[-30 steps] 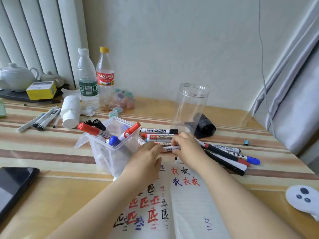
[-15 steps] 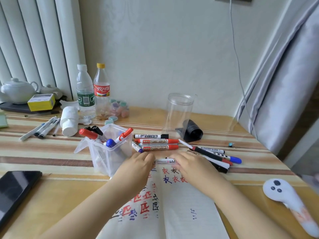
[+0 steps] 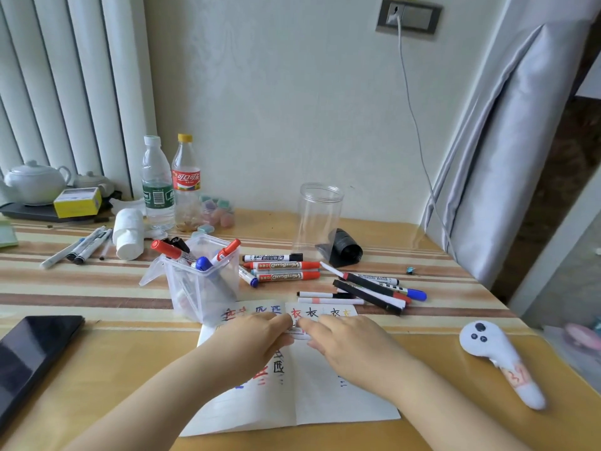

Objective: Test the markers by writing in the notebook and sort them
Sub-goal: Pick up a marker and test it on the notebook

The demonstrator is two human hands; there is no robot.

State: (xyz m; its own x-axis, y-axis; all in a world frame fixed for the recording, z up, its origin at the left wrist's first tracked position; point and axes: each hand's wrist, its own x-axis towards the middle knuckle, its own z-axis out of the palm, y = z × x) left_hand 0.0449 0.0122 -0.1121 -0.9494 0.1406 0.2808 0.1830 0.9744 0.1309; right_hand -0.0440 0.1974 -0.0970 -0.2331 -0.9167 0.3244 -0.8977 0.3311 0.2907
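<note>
A marker (image 3: pixel 298 331) is pinched end-to-end between the left hand (image 3: pixel 257 340) and right hand (image 3: pixel 351 343), probably for uncapping, right over the notebook (image 3: pixel 325 395), with the sorting tub (image 3: pixel 201 288) kept just beyond the grip.

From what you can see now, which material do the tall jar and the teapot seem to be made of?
The tall jar looks like clear, glossy plastic: the wall shows through it and its rim has moulded thread rings, though glass is possible. The teapot looks like white glazed ceramic: opaque, smooth, with soft highlights.
</note>
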